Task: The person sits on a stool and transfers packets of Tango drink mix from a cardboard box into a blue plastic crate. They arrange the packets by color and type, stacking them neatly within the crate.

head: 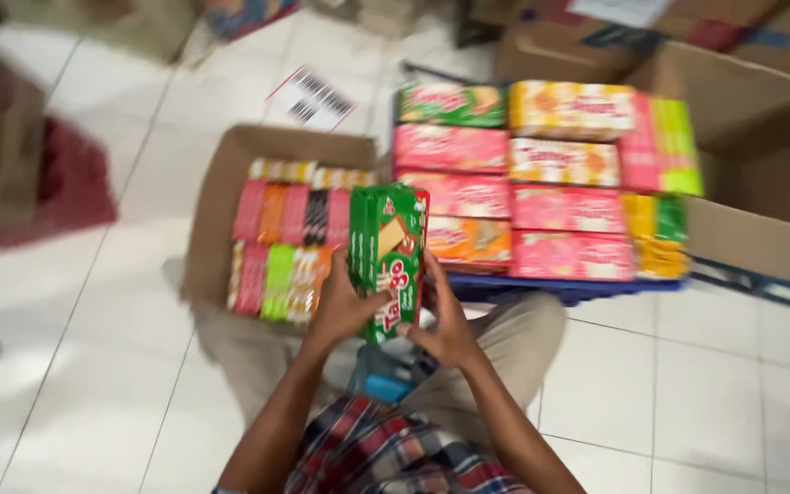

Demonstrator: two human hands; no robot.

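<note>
Head view: both hands point(395, 316) clamp an upright green wafer box point(388, 256) between them.

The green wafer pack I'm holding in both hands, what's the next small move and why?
Probably carry the green wafer pack forward and lay it flat on the stacked packs on the blue tray. Both the left hand and right hand grip it upright just in front of that stack, where like packs lie flat in rows; the open carton looks full.

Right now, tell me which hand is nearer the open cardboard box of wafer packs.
Left. The left hand grips the green pack on the side next to the cardboard box; the right hand holds the pack's far side.
</note>
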